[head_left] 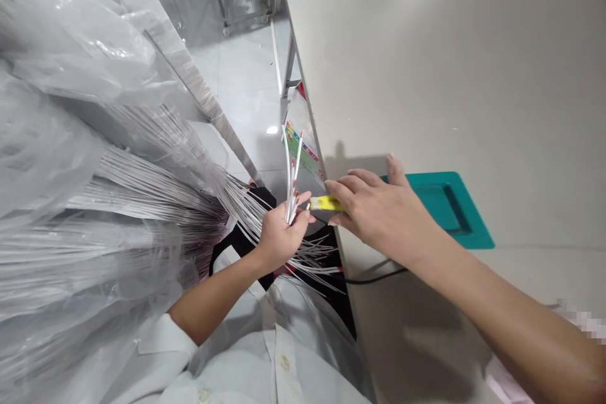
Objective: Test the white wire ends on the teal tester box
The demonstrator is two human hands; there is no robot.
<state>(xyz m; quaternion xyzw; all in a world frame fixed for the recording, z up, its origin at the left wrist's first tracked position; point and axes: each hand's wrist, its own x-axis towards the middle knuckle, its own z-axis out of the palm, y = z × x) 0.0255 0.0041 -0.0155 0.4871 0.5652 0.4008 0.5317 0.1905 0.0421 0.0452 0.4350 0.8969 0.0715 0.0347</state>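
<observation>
My left hand is closed around a few white cables with reddish tips, which stick up past the fingers. One cable end points toward a yellow tool with a pale, clear-looking tip. That tool is in my right hand, gripped over the table's edge; its exact kind I cannot make out. A black cord runs near it across the table. Below my left hand, a loose bundle of white cables lies across my lap, some ends red.
A teal tray lies on the pale table behind my right hand. To the left, long bundles of white cables hang under clear plastic sheeting. A wheeled metal rack stands on the floor beyond.
</observation>
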